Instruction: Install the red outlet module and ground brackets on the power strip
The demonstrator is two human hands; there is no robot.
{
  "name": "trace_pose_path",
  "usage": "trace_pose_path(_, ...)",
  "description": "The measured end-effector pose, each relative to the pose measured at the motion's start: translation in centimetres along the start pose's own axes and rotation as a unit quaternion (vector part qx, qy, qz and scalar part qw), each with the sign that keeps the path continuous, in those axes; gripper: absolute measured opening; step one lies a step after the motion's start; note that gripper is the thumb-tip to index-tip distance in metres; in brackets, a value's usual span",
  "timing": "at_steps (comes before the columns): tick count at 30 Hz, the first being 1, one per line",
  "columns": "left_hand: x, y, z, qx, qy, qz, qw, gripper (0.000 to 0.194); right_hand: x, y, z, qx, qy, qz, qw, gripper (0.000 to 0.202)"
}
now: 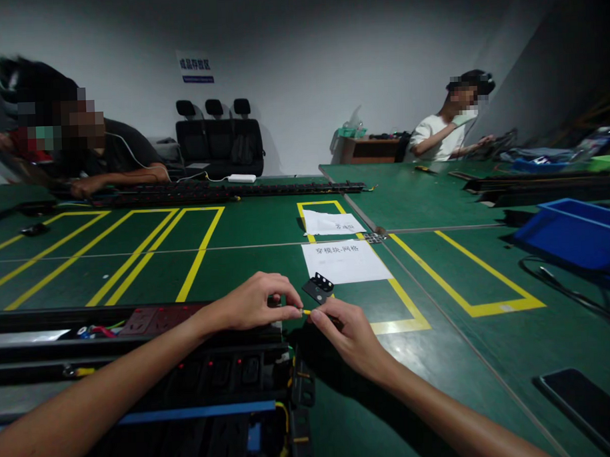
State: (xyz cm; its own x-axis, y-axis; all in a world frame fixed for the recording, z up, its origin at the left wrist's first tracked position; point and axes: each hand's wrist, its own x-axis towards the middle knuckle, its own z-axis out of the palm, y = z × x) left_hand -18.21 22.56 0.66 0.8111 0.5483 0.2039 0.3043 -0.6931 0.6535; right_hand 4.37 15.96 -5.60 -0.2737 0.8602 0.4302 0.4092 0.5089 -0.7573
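My left hand (260, 302) is closed in a pinch, thumb and forefinger at the tip of a short yellow wire (306, 312). The thumb and forefinger of my right hand (351, 330) are closed on the same wire from the other side. A black bracket with holes (317, 289) shows just beyond my right fingers; I cannot tell whether they touch it. Below my left arm lie black power strips (210, 372) with sockets and small red lights. Their near ends carry black end brackets (303, 382) and yellow wires (284, 422).
Printed paper sheets (346, 262) lie on the green table (490, 369) inside yellow tape. At right are a blue bin (575, 236), a black cable (567, 286) and a phone (586, 405). Another long strip (263, 189) lies across the far side, where two people sit.
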Motion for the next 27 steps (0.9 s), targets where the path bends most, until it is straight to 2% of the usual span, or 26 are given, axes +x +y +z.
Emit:
trace_pose_path(9,0.10,0.29,-0.39,-0.070,0.068,-0.085,0.992,0.023,-0.07,0.51,-0.07,-0.027,0.053,0.014,0.998,0.019)
trace_pose_path(17,0.10,0.26,-0.35,-0.078,0.029,-0.078,0.993,0.021,-0.28,-0.09,-0.19,-0.032,0.045,-0.014,0.998,0.018)
trace_pose_path(27,0.03,-0.09,-0.12,-0.047,0.017,-0.056,0.997,0.022,-0.40,-0.10,-0.13,-0.037,0.059,-0.054,0.996,0.017)
